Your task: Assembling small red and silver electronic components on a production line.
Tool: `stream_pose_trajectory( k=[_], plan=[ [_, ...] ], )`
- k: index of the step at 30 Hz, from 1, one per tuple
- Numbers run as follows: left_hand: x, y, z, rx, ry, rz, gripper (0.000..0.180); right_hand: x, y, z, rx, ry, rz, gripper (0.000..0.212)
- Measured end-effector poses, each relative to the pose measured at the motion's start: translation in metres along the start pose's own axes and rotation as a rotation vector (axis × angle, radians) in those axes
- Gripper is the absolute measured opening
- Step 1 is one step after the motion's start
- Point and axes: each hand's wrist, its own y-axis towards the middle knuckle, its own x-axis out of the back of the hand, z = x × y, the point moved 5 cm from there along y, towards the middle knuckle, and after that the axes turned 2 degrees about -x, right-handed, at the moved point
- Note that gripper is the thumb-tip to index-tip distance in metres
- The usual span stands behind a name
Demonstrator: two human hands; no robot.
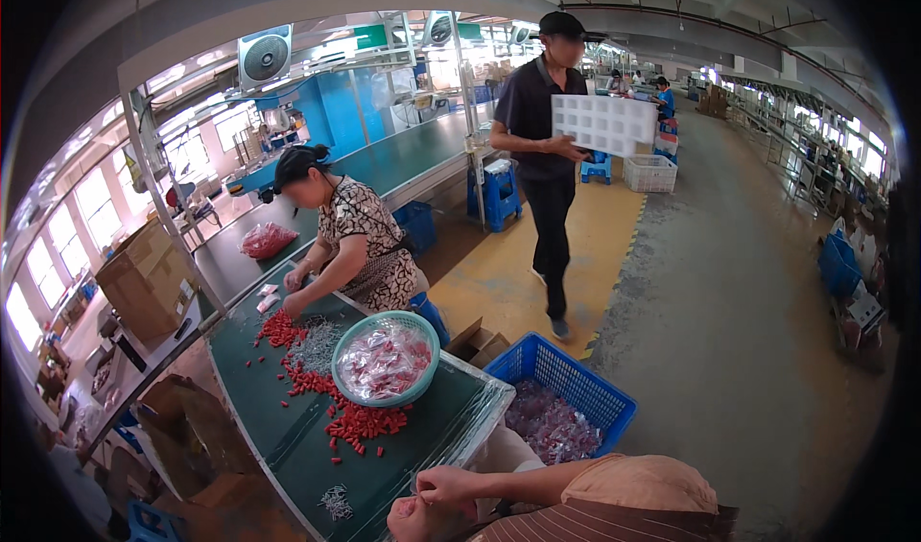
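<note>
At the near corner of the green-topped table (297, 475), my right hand (445, 485) is closed in a pinch. Just below it, my left hand (411, 520) is closed too, its fingers partly cut off from view. Whatever the two hands hold is too small to make out. Left of them lies a small heap of grey screws (336, 502). Beyond, many red plastic plugs (366, 423) are spread over the table beside a pile of grey screws (317, 346). A pale green basket (338, 362) full of clear packets with red pieces stands among them.
A blue crate (614, 410) of packets stands right of the table, with an open carton (472, 341) behind it. Across the table, a person (360, 240) handles red plugs. Another person (552, 149) walks the aisle carrying a white foam tray (604, 125).
</note>
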Motion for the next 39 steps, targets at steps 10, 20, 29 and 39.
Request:
stream_pose_trajectory(
  k=[10,20,29,39],
  plan=[
    [-0.003,-0.001,-0.003,0.047,0.046,0.023,0.033,-0.004,-0.008,0.004,-0.051,0.006,-0.048,0.019],
    [0.001,-0.011,-0.016,-0.025,-0.05,-0.161,0.025,-0.004,-0.015,0.014,-0.025,-0.023,-0.111,0.019],
    [-0.002,-0.012,-0.012,-0.062,-0.039,-0.184,0.019,-0.006,-0.003,-0.011,0.007,0.022,-0.059,0.021],
    [-0.011,-0.014,0.006,0.009,0.035,-0.107,0.029,-0.012,-0.005,-0.015,0.023,-0.002,-0.089,0.019]
  ],
)
